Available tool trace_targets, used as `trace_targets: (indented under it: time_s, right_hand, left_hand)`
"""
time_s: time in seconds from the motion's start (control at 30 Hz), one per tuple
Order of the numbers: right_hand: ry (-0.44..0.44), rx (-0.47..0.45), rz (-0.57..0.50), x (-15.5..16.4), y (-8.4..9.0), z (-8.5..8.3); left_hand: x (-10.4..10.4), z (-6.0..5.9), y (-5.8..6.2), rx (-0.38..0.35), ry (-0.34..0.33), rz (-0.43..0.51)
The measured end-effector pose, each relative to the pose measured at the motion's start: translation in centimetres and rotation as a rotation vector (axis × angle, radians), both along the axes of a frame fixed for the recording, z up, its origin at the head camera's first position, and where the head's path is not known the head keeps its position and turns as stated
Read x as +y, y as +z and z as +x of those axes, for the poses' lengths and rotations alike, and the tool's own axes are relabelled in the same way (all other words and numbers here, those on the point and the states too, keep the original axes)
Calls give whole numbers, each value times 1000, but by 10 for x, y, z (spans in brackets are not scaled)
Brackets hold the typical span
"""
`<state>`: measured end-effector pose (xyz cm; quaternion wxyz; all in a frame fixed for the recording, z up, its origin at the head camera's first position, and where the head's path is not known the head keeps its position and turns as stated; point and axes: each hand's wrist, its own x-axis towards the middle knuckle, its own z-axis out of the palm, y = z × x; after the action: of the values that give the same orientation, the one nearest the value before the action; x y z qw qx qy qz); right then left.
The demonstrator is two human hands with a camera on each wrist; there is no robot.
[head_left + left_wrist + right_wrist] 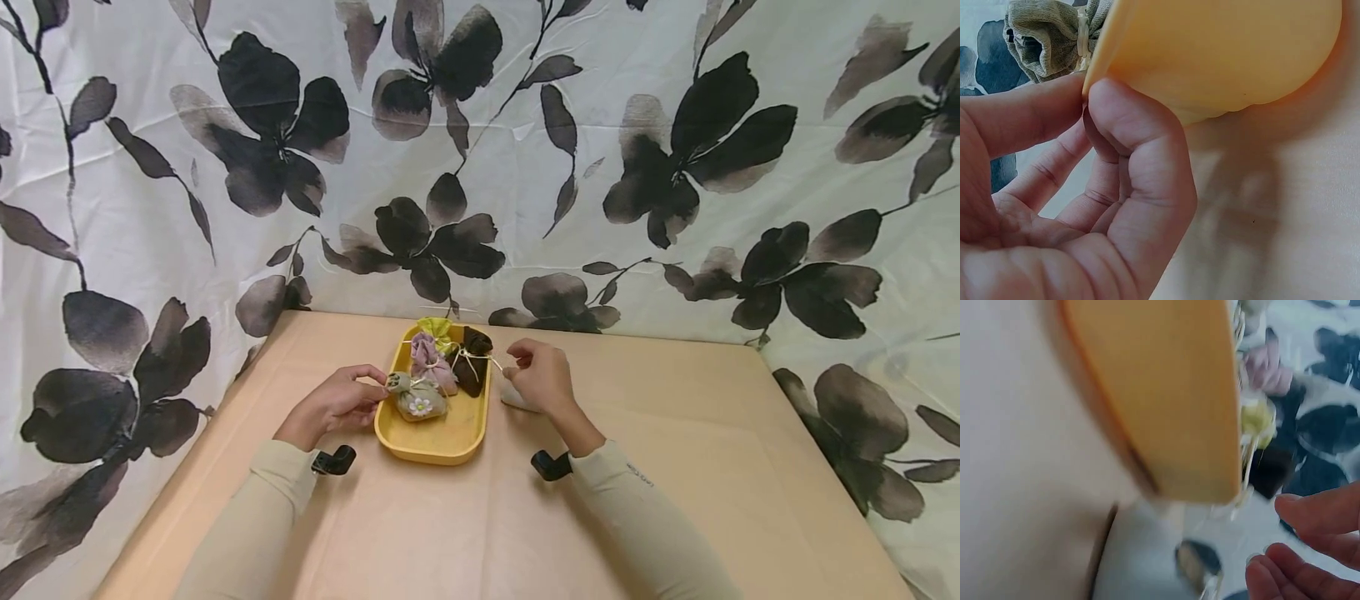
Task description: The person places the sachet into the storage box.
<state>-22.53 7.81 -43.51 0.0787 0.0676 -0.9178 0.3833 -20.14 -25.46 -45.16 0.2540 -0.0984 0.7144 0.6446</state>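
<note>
A yellow tray (pixel 431 454) holds several small drawstring pouches: a grey-green one (pixel 422 402) with a white flower, a mauve one (pixel 431 364), a yellow-green one (pixel 435 329) and a dark brown one (pixel 472 367). My left hand (pixel 345 402) pinches the tray's left rim between thumb and finger, close to the grey-green pouch's gathered neck (pixel 1054 37). Just off the tray's right side is my right hand (pixel 542 375), fingers loosely bent. In the right wrist view its thumb (pixel 1319 509) and fingers stand apart with nothing between them, near the brown pouch's pale cord (pixel 483 357).
A pale grey thing (pixel 517 398) lies on the table beside the tray, partly hidden under my right hand. The table (pixel 675 467) has a tan cover. Behind it hangs a white cloth (pixel 525 167) printed with dark flowers.
</note>
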Motion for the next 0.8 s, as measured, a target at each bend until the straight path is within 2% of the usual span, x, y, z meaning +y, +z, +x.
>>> trace_targets:
  time_s: [0.3,0.57,0.67,0.8]
  right_hand:
    - [-73,-122,70,39,-22,-11]
    - [-42,-234,49,48,-32,-14]
    - [-39,-249,32,51,-38,-15]
    - [-57,-214,-15,53,-45,-16]
  left_hand:
    - [-1,0,1,3,-2,-16]
    - [0,-3,3,1,0,-13]
    - [2,-2,3,-5,0,-9]
    - [3,-2,2,-2,3,-10]
